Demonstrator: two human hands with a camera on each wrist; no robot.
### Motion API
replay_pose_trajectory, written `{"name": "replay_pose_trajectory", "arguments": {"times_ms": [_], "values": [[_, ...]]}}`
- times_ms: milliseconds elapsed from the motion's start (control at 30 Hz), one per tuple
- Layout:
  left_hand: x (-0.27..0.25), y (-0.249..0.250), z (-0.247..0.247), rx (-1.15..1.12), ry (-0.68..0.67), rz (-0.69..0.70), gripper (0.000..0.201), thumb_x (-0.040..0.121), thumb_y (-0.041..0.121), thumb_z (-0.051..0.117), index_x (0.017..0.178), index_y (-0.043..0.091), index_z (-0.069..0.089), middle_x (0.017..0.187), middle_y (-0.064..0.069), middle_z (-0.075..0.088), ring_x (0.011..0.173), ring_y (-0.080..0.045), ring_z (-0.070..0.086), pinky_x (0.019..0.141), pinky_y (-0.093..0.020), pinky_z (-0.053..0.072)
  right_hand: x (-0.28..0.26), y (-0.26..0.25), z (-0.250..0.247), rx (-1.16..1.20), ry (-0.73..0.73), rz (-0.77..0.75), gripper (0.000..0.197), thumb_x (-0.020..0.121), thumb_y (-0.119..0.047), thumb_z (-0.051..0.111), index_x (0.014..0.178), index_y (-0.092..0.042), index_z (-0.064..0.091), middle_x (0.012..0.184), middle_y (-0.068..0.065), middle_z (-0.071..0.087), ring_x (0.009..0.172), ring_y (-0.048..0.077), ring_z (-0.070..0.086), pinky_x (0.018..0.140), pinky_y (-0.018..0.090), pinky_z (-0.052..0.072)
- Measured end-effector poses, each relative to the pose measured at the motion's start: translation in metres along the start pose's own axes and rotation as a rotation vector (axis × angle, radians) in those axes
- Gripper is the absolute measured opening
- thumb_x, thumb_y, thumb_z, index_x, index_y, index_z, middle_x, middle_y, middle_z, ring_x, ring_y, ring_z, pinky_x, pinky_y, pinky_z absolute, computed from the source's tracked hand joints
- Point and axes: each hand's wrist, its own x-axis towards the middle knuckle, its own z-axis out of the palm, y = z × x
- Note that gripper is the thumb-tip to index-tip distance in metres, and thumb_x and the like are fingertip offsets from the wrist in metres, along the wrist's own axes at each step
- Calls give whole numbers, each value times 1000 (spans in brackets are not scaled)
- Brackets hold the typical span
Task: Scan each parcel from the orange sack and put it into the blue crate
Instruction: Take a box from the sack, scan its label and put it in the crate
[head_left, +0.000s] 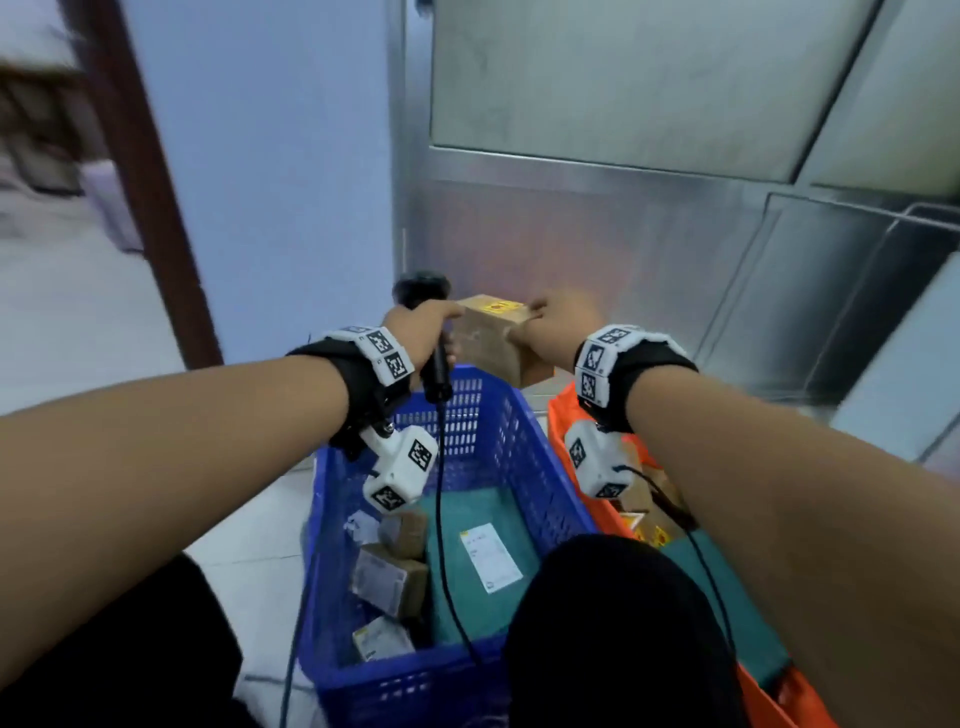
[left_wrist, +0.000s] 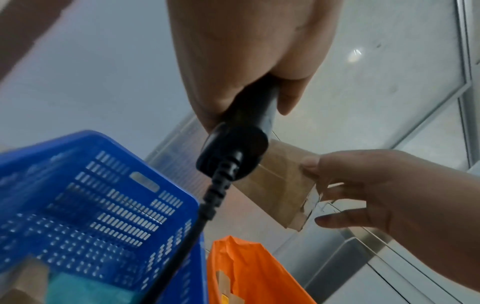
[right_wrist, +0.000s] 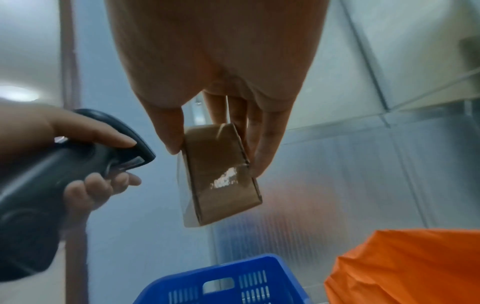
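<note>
My right hand (head_left: 558, 317) pinches a small brown cardboard parcel (head_left: 491, 335) between thumb and fingers, raised above the far end of the blue crate (head_left: 498, 431). The right wrist view shows the parcel (right_wrist: 221, 174) taped, hanging below my right hand (right_wrist: 215, 144). My left hand (head_left: 423, 332) grips a black corded barcode scanner (head_left: 431, 332), whose head (right_wrist: 124, 148) points at the parcel from the left. In the left wrist view the scanner's handle (left_wrist: 239, 144) sits in my left hand (left_wrist: 246, 82), in front of the parcel (left_wrist: 280, 185). The orange sack (head_left: 569, 441) lies right of the crate.
The crate holds a teal mailer (head_left: 478, 561) with a white label and several small boxes (head_left: 389, 577). More parcels show inside the sack (head_left: 649, 519). A metal panelled wall (head_left: 623, 208) stands behind, a pale blue wall and brown door frame (head_left: 145, 182) at left. My dark knee (head_left: 613, 623) covers the crate's near right corner.
</note>
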Motion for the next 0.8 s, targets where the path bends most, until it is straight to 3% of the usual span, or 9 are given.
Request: {"name": "replay_pose_trajectory", "arguments": {"times_ms": [133,233,333,433,533,700,800], "values": [[-1,-5,-63,-43,90,-3,31,91,19,69,100,-9,59,73,-19,63,57,-32,67,50,-36,58,-4,-48,38,-16,16,-194,30,74,-39,72,99,-22,69,90,-1,72,78,21,64,67,28,51],[0,-26,-96,-80,155,-28,39,91,25,74,109,-6,57,87,-22,66,62,-34,72,54,-41,61,-13,-68,75,-79,42,-391,27,76,-35,68,101,-24,64,89,-2,69,81,24,64,68,33,53],[7,-51,-116,-123,226,-70,39,92,34,74,95,-1,58,83,-23,64,68,-36,69,72,-56,63,-20,-71,115,-147,21,-561,37,79,-19,64,115,-19,59,106,2,66,95,29,63,75,41,55],[18,-63,-116,-33,293,-83,37,94,35,72,81,4,56,73,-18,64,62,-31,67,76,-52,62,-17,-51,136,-122,-18,-590,56,81,-14,68,135,-14,54,127,5,63,114,27,58,92,40,52],[33,-68,-107,-34,281,-93,44,91,40,76,95,-1,60,77,-18,65,61,-29,67,69,-45,63,4,-35,143,-27,76,-633,58,77,1,66,134,-10,58,130,9,63,121,29,56,101,39,48],[62,-65,-118,-93,322,-154,53,84,52,79,98,5,58,84,-17,69,58,-23,66,54,-30,60,33,-33,158,-22,161,-789,53,77,7,64,128,-10,59,127,9,60,121,30,53,96,46,53],[79,-69,-130,-106,388,-176,58,75,58,83,101,10,65,82,-11,73,63,-26,70,75,-39,64,48,-38,170,-141,141,-903,51,81,4,66,129,-9,55,128,9,56,121,31,49,82,49,58]]}}
